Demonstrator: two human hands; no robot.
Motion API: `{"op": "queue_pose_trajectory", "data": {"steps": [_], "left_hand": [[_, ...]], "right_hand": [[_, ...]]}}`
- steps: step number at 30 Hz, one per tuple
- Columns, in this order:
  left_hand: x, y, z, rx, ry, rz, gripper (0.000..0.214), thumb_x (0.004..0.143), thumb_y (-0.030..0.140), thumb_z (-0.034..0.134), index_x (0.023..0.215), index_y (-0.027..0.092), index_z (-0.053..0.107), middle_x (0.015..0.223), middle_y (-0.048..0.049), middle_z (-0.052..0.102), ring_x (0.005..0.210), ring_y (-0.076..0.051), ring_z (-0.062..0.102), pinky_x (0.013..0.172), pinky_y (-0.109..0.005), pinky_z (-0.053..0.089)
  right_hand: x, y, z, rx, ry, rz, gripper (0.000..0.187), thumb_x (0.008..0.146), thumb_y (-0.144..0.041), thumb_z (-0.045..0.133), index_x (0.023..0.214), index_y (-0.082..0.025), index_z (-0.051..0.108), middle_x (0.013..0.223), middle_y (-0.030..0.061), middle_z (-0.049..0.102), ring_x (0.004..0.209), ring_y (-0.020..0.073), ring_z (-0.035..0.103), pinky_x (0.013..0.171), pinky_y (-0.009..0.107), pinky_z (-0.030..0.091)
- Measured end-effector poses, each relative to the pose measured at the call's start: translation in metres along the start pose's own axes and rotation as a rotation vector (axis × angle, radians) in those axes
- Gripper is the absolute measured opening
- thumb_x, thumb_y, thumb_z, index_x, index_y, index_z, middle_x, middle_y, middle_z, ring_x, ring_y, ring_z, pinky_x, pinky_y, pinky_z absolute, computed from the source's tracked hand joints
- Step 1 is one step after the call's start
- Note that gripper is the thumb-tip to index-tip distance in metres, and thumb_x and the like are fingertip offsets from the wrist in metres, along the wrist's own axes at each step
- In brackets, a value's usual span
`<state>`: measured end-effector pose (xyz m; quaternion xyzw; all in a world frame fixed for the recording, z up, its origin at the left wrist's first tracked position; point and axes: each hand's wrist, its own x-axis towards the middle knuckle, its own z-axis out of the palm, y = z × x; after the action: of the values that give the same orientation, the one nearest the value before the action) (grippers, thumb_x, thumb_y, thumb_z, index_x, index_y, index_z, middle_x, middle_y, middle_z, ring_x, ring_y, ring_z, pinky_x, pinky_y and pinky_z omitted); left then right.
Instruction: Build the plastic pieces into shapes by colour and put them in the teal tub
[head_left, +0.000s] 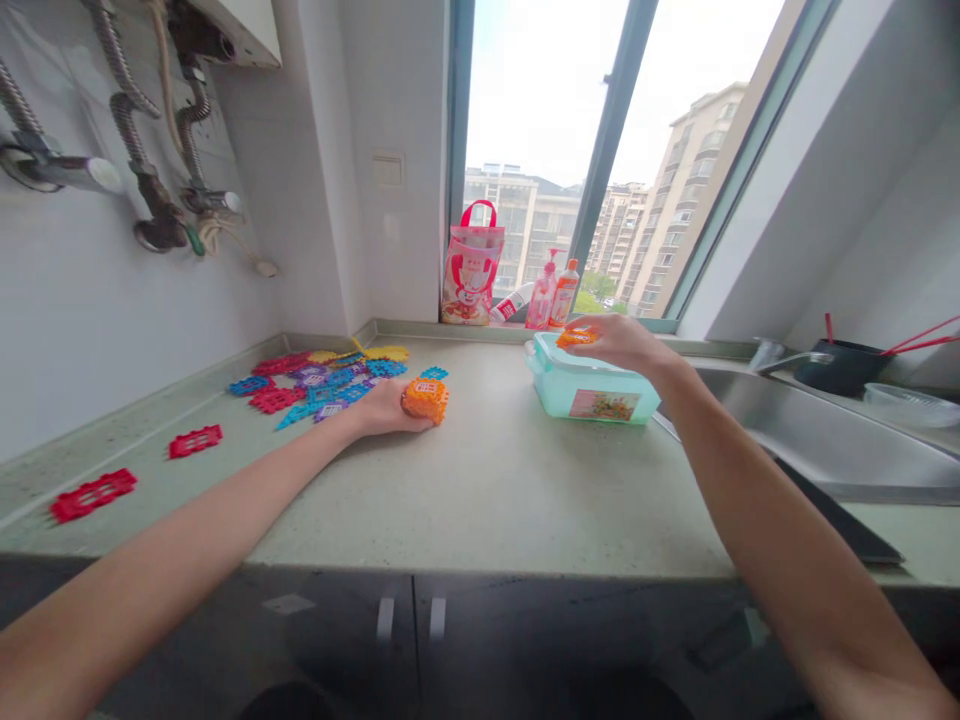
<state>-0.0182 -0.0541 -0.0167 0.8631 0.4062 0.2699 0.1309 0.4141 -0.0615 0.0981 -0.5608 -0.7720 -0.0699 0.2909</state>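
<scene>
My left hand (pixel 390 408) rests on the counter and grips an orange block cube (pixel 426 399) built from flat tiles. Just behind it lies a pile of flat plastic tiles (pixel 330 385) in red, blue, purple and yellow. My right hand (pixel 619 343) hovers over a mint-green plastic box (pixel 592 390) and pinches a single orange tile (pixel 576 338) above the box's open top. Two loose red tiles (pixel 195 440) (pixel 94 494) lie further left on the counter.
The pale counter (pixel 495 480) ends at a front edge above dark cabinet doors. A steel sink (pixel 817 430) with a tap lies right of the box. A pink bag (pixel 472 265) and bottles (pixel 553 292) stand on the window sill. Pipes run along the left wall.
</scene>
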Motion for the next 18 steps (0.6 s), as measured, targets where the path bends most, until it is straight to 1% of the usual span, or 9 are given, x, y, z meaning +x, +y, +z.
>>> {"op": "queue_pose_trajectory", "data": {"steps": [2,4,6,8,10,11,14,16,18], "left_hand": [[0.0,0.001,0.0,-0.001,0.001,0.002,0.035,0.072,0.051,0.08,0.085,0.022,0.066,0.079,-0.0005,0.071,0.072,-0.019,0.062,0.068,-0.029,0.048],[0.0,0.003,0.001,-0.013,-0.006,0.007,0.036,0.072,0.051,0.08,0.088,0.021,0.067,0.082,-0.0013,0.072,0.074,-0.019,0.063,0.07,-0.029,0.049],[0.0,0.005,0.003,-0.033,-0.021,0.005,0.037,0.073,0.05,0.08,0.091,0.021,0.068,0.086,-0.0019,0.073,0.077,-0.02,0.064,0.072,-0.029,0.05],[0.0,0.009,0.005,-0.071,-0.043,0.01,0.036,0.074,0.05,0.08,0.093,0.021,0.069,0.088,-0.0018,0.074,0.079,-0.02,0.065,0.073,-0.03,0.05],[0.0,0.016,0.006,-0.101,-0.064,0.022,0.036,0.075,0.048,0.08,0.095,0.021,0.07,0.09,-0.0014,0.074,0.08,-0.02,0.066,0.075,-0.03,0.051],[0.0,0.02,0.007,-0.104,-0.068,0.029,0.035,0.075,0.048,0.08,0.095,0.02,0.07,0.09,-0.0014,0.074,0.08,-0.02,0.066,0.076,-0.03,0.051],[0.001,0.033,0.007,-0.07,-0.062,0.032,0.034,0.074,0.046,0.079,0.092,0.019,0.07,0.088,-0.0023,0.074,0.079,-0.02,0.065,0.077,-0.032,0.052],[0.004,0.04,0.007,-0.071,-0.067,0.023,0.034,0.073,0.045,0.079,0.092,0.018,0.07,0.089,-0.0037,0.073,0.08,-0.02,0.065,0.078,-0.032,0.052],[0.009,0.042,0.009,-0.115,-0.091,0.024,0.037,0.074,0.044,0.078,0.098,0.018,0.07,0.093,-0.0052,0.074,0.082,-0.022,0.067,0.08,-0.033,0.053]], "right_hand": [[-0.003,0.007,0.008,0.02,0.0,0.014,0.041,0.081,-0.049,0.076,0.115,-0.027,0.08,0.103,0.0056,0.081,0.086,0.0249,0.077,0.076,0.036,0.06],[-0.01,0.009,0.012,0.052,-0.008,-0.013,0.053,0.081,-0.055,0.076,0.124,-0.025,0.076,0.108,0.0072,0.081,0.088,0.0254,0.077,0.078,0.037,0.06],[-0.018,0.007,0.012,0.048,0.049,-0.061,0.06,0.082,-0.059,0.075,0.131,-0.025,0.072,0.117,0.0079,0.079,0.095,0.0276,0.077,0.083,0.04,0.06],[-0.026,0.0,0.01,-0.006,0.188,-0.112,0.054,0.086,-0.055,0.073,0.13,-0.026,0.072,0.124,0.008,0.077,0.107,0.0309,0.074,0.093,0.045,0.057],[-0.032,-0.009,0.009,-0.06,0.339,-0.165,0.041,0.091,-0.048,0.068,0.124,-0.025,0.074,0.127,0.0082,0.075,0.116,0.0329,0.069,0.102,0.049,0.052],[-0.034,-0.014,0.01,-0.073,0.386,-0.195,0.036,0.093,-0.044,0.064,0.121,-0.025,0.075,0.127,0.008,0.075,0.118,0.0329,0.068,0.105,0.05,0.05],[-0.035,-0.018,0.017,-0.075,0.404,-0.27,0.028,0.096,-0.036,0.057,0.111,-0.025,0.078,0.121,0.0069,0.077,0.114,0.0308,0.068,0.105,0.048,0.047],[-0.033,-0.01,0.022,-0.092,0.385,-0.282,0.026,0.096,-0.034,0.056,0.105,-0.024,0.079,0.115,0.0065,0.079,0.109,0.0301,0.069,0.103,0.047,0.047],[-0.03,0.003,0.024,-0.134,0.379,-0.257,0.026,0.096,-0.035,0.056,0.102,-0.024,0.079,0.111,0.0069,0.08,0.105,0.0307,0.069,0.101,0.049,0.046]]}}
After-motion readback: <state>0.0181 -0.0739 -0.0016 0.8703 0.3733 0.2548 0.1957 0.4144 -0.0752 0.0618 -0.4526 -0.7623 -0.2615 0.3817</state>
